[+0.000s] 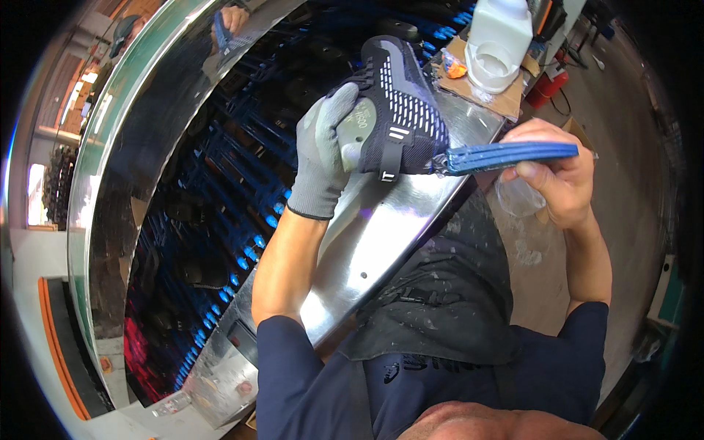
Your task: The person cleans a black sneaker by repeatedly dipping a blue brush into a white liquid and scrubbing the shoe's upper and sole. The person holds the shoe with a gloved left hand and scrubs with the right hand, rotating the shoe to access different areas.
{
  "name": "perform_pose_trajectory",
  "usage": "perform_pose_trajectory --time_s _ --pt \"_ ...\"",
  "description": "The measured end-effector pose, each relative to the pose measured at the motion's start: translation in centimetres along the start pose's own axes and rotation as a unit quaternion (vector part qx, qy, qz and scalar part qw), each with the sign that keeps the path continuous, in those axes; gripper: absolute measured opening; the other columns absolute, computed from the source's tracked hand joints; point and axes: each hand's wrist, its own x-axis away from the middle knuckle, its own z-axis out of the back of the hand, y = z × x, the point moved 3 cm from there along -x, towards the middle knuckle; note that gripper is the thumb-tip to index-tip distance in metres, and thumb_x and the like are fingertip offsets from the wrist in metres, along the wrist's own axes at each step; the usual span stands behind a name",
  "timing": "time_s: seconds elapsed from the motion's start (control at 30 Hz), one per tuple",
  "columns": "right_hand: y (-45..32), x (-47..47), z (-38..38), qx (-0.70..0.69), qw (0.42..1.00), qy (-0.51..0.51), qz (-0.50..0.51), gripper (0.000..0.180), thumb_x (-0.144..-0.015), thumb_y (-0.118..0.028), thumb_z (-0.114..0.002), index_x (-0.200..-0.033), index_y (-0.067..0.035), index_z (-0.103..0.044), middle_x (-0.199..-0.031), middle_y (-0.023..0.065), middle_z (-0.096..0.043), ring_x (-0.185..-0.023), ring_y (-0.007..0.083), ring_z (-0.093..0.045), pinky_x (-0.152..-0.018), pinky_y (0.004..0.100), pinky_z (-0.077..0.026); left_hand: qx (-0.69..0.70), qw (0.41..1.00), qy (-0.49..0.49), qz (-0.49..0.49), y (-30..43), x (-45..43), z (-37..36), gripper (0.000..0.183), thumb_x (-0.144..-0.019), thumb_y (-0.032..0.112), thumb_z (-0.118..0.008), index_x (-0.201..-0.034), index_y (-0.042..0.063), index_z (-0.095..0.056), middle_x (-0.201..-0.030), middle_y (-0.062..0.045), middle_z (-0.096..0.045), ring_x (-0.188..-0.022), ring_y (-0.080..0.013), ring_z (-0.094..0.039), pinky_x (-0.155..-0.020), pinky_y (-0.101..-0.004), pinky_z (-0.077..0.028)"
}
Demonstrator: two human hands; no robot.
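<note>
My left hand (324,148), in a grey knit work glove, grips a green shoe last (352,127) with a dark shoe upper (404,104) on it. The upper is black and grey with rows of white dashes, and a pull tab (391,159) hangs at its near end. Bare, my right hand (566,176) pinches a blue-handled brush (511,157) between thumb and fingers. Its small tip meets the lower right edge of the upper; whether it touches cannot be made out. Both hands are above a shiny metal ledge (379,220).
A white plastic bottle (503,33) with a cup-like mouth stands on cardboard (509,99) beside an orange lump (454,66). Left of the ledge runs a dark bed of blue-tipped rods (242,263), under a curved reflective hood (181,82). A red fire extinguisher (547,91) stands beyond.
</note>
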Motion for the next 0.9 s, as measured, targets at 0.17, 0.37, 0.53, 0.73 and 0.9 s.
perform_pose_trajectory --time_s 0.17,0.37,0.53,0.73,0.9 --pt "4.3 0.7 0.4 -0.164 0.978 0.096 -0.081 0.022 -0.099 -0.011 -0.069 -0.11 0.008 -0.071 -0.095 0.014 -0.075 -0.083 0.0174 -0.073 -0.076 0.0291 -0.061 0.254 0.955 -0.051 0.141 -2.2 0.7 0.5 0.035 -0.11 0.02 -0.048 -0.127 -0.005 -0.064 -0.121 -0.018 -0.072 -0.107 -0.026 -0.073 -0.099 -0.0385 -0.06" --pt "7.2 3.6 -5.3 -0.259 0.958 0.097 -0.068 0.021 -0.091 -0.007 -0.071 -0.104 0.01 -0.069 -0.091 0.0161 -0.072 -0.078 0.023 -0.073 -0.073 0.034 -0.06 0.423 0.879 -0.046 0.215 -6.7 4.3 -0.5 0.067 -0.102 0.043 -0.056 -0.15 -0.002 -0.049 -0.141 -0.022 -0.064 -0.126 -0.0374 -0.065 -0.112 -0.0505 -0.05" --pt "13.6 -2.7 -0.8 -0.224 0.936 0.251 -0.107 0.022 -0.098 -0.016 -0.073 -0.108 0.002 -0.074 -0.092 0.0104 -0.076 -0.078 0.0145 -0.072 -0.069 0.0273 -0.061 0.538 0.808 -0.055 0.235 -9.9 7.3 1.3 0.078 -0.096 0.049 -0.065 -0.152 -0.001 -0.047 -0.145 -0.022 -0.061 -0.126 -0.0374 -0.065 -0.11 -0.0508 -0.052" --pt "11.4 -1.9 -2.9 0.252 0.896 0.283 0.233 0.029 -0.086 -0.01 -0.08 -0.111 0.003 -0.073 -0.097 0.0156 -0.074 -0.087 0.0281 -0.075 -0.073 0.0355 -0.063 0.557 0.791 -0.071 0.244 -9.5 8.0 0.0 0.08 -0.095 0.049 -0.066 -0.153 -0.001 -0.046 -0.146 -0.023 -0.06 -0.128 -0.0377 -0.064 -0.111 -0.051 -0.051" --pt "6.5 4.4 -9.1 0.196 0.927 0.118 0.298 0.035 -0.08 -0.007 -0.081 -0.113 0.001 -0.073 -0.102 0.0183 -0.074 -0.091 0.0309 -0.076 -0.077 0.0396 -0.065 0.573 0.781 -0.085 0.235 -8.0 7.7 -0.5 0.081 -0.095 0.05 -0.067 -0.154 -0.002 -0.045 -0.147 -0.024 -0.06 -0.13 -0.038 -0.063 -0.113 -0.0512 -0.051"
